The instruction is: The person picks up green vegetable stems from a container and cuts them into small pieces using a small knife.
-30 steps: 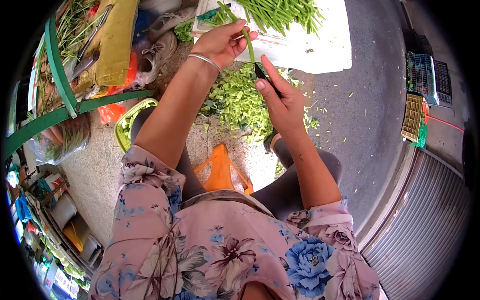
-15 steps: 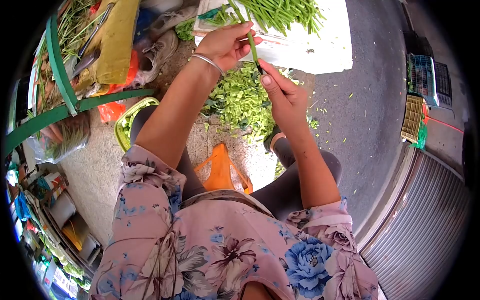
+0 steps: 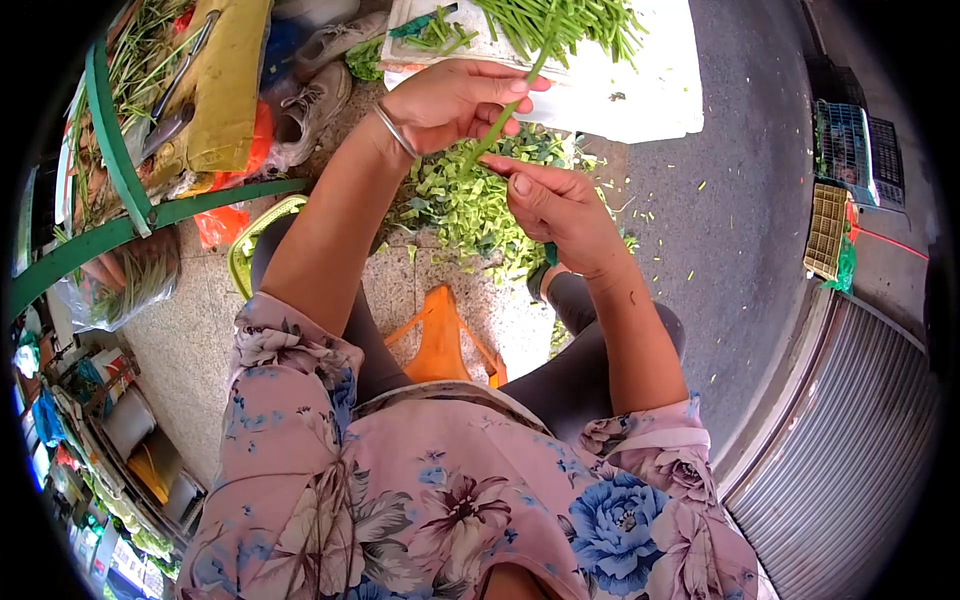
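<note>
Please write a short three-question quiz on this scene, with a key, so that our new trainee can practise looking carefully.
1. Where does the bundle of green stems lie?
A) In the yellow-green basket
B) On the white surface
C) On the orange seat

2. True or false: the chopped green pieces lie on the ground.

3. Fill in the missing word: the left hand holds a single green ____.

Key:
1. B
2. True
3. stem
</note>
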### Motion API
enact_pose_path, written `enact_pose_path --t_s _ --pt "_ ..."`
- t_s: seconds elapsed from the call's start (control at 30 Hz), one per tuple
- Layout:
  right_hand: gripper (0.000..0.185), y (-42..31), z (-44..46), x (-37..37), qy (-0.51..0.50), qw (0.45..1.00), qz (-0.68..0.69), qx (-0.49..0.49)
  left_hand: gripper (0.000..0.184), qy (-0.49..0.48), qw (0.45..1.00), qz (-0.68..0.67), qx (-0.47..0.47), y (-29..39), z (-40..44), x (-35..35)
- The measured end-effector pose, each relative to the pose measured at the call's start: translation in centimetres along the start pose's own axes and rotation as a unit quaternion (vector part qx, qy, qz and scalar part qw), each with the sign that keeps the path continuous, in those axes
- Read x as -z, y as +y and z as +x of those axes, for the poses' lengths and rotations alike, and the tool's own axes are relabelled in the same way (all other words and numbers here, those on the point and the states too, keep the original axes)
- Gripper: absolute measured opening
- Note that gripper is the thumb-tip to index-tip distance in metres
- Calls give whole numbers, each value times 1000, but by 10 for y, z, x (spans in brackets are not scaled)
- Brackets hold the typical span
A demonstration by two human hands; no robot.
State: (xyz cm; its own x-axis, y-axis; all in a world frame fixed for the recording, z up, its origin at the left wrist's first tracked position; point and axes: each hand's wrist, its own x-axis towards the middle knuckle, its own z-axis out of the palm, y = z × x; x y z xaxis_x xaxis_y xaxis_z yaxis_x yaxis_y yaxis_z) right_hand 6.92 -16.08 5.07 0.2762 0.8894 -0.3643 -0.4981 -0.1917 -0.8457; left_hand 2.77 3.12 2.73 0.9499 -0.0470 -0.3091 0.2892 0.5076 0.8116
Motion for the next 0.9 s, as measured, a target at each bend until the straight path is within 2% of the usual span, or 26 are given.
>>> enact_pose_path --t_s 0.03,0.17,0.23,0.37,0.5,0.57,0.63,0.7,0.73,0.77,0.8,0.83,0.87,0.9 --pt "36 0 0 1 -4 1000 -4 -8 33 -36 999 3 4 0 0 -1" --pt "38 -11 -2 18 53 998 17 29 33 -52 998 29 -5 0 -1 1" --pt "40 -18 -3 32 135 987 47 71 33 -30 999 18 1 2 -5 -1" --pt "41 -33 -12 65 200 963 86 160 35 -3 999 38 3 1 -10 2" --pt "36 -47 -28 100 322 904 140 242 37 -2 1000 26 7 0 -13 11" --pt "29 -51 -37 117 397 860 169 272 37 44 999 2 2 -1 -14 17" --pt "19 -55 -40 107 459 866 22 197 37 69 997 -25 -16 2 -13 14" --pt "28 -41 -33 97 489 849 -196 21 36 95 994 -51 -36 3 -10 14" --pt "29 -35 -27 90 409 861 -298 -44 35 104 990 -79 -50 2 -7 16" --pt "31 -23 -20 78 376 865 -328 -47 35 112 986 -108 -63 1 -3 19" --pt "33 -5 -9 70 354 898 -260 17 34 101 985 -118 -77 0 -2 20" --pt "34 -3 -5 48 318 910 -257 66 34 102 985 -119 -78 -1 0 20" --pt "33 -1 -2 29 285 938 -181 83 34 97 982 -135 -91 -2 2 19" --pt "35 1 0 14 252 946 -168 117 34 92 979 -151 -104 -3 3 18"
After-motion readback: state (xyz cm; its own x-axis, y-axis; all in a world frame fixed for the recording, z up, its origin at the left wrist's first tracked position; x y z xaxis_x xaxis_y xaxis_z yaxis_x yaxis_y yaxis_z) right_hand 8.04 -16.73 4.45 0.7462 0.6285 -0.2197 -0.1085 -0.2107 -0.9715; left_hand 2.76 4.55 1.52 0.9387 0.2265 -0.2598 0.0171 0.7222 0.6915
